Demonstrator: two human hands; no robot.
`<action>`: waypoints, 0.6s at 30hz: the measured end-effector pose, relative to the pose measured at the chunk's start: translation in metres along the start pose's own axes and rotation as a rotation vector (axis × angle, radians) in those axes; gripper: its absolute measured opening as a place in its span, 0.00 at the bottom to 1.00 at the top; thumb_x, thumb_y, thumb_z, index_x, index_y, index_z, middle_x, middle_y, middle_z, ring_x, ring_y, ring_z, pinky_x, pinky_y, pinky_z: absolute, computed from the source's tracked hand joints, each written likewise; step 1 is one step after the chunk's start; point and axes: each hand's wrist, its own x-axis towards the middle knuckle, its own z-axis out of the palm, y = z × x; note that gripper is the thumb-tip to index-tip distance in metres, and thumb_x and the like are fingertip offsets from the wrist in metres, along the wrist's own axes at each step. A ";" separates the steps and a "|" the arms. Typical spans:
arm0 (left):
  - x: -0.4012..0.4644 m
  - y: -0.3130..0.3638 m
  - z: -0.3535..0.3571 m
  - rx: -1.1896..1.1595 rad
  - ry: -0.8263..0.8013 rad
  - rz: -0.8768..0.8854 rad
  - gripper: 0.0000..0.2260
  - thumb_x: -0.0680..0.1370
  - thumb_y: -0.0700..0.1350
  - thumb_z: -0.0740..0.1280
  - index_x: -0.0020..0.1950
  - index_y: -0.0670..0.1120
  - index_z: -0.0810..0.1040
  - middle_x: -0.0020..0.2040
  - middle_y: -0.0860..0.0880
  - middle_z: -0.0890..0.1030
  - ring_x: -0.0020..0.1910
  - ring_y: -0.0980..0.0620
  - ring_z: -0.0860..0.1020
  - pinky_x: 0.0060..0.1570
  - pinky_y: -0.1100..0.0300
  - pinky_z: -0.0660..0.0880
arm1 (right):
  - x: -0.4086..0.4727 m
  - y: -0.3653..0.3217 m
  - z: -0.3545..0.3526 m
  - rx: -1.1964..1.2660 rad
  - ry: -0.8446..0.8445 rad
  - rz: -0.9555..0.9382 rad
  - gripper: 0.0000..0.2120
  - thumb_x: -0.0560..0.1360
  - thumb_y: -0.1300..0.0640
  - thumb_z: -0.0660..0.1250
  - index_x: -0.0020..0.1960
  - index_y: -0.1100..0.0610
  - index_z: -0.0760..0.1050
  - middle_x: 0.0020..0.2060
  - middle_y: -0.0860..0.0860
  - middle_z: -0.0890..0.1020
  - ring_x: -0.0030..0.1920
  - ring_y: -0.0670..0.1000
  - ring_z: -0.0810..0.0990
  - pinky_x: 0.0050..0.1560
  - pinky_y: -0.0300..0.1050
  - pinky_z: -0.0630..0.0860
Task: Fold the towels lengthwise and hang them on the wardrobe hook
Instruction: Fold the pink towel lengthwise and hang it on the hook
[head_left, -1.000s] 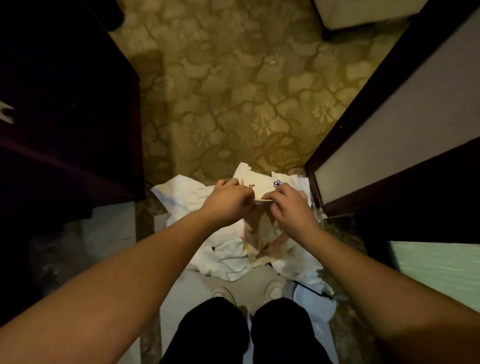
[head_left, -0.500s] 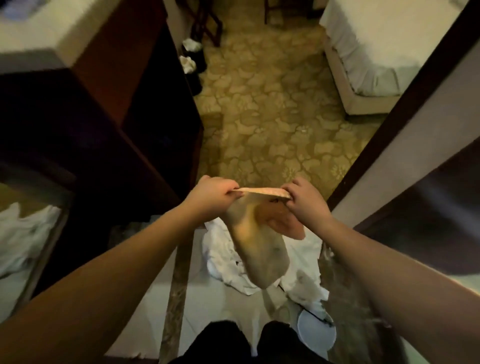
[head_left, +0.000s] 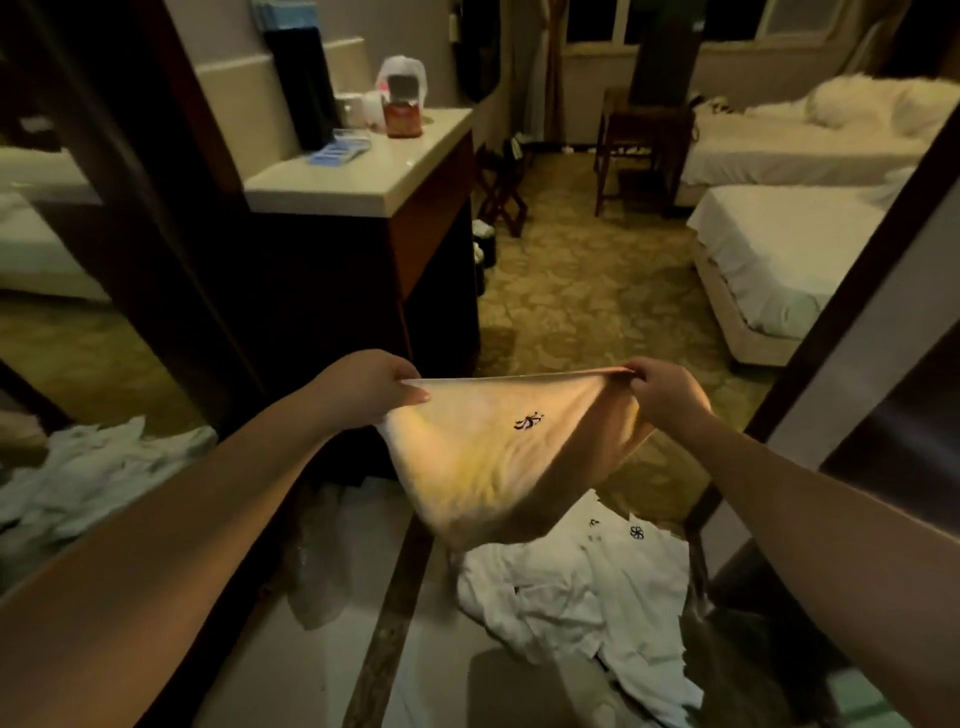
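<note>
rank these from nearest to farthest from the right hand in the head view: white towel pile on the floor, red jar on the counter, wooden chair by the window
From the right hand:
1. white towel pile, on the floor just below it.
2. wooden chair, far ahead by the window.
3. red jar, far left on the counter; close to call against the chair.

A white countertop (head_left: 363, 176) is seen at upper left, with a red-lidded jar (head_left: 402, 118) and a blue tray (head_left: 338, 147) set on it. Two white beds (head_left: 779, 249) are placed along the right, above patterned carpet (head_left: 587, 301).
</note>
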 end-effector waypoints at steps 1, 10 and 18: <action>-0.013 -0.011 -0.006 0.010 0.013 -0.013 0.15 0.82 0.51 0.64 0.62 0.43 0.80 0.52 0.48 0.80 0.52 0.50 0.78 0.46 0.59 0.68 | -0.007 -0.014 -0.003 0.016 0.006 -0.010 0.18 0.78 0.63 0.60 0.63 0.53 0.80 0.59 0.56 0.83 0.58 0.58 0.79 0.56 0.50 0.74; -0.150 -0.083 -0.034 -0.420 0.172 -0.186 0.05 0.79 0.50 0.69 0.50 0.49 0.80 0.47 0.51 0.80 0.45 0.54 0.77 0.42 0.59 0.69 | -0.091 -0.096 -0.030 0.049 0.071 -0.119 0.17 0.79 0.62 0.60 0.64 0.53 0.80 0.62 0.55 0.81 0.64 0.58 0.77 0.60 0.46 0.70; -0.277 -0.083 -0.023 -1.355 0.367 -0.211 0.07 0.80 0.42 0.65 0.49 0.42 0.82 0.41 0.48 0.85 0.42 0.52 0.83 0.47 0.57 0.78 | -0.172 -0.126 -0.054 0.043 0.029 -0.248 0.13 0.81 0.48 0.61 0.49 0.52 0.81 0.47 0.55 0.83 0.44 0.52 0.76 0.39 0.46 0.68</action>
